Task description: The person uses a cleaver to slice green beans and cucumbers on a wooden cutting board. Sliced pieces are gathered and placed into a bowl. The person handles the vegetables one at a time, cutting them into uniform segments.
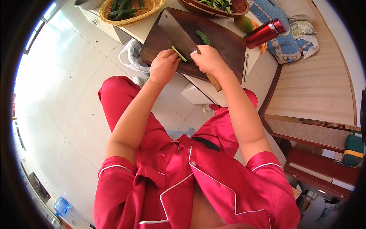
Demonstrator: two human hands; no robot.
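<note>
A dark wooden cutting board (226, 43) lies before me. My right hand (208, 58) grips the wooden handle of a broad cleaver (178, 31), its blade slanting up and left over the board. By the blade lies a pale green strip of cucumber (179, 53). My left hand (164, 66) rests at the board's near left edge, its fingertips at this strip; they partly hide it. A short dark green piece of cucumber (203, 37) sits on the board beyond my right hand. Cut green strips (218, 5) fill a reddish-brown bowl (243, 7) behind the board.
A wicker basket (137, 21) of cucumbers stands at the back left, near a metal bowl (87, 4). Right of the board are a green-brown mango-like fruit (243, 24) and a red metal flask (264, 33). A white plastic bag (133, 57) hangs by the board's left edge.
</note>
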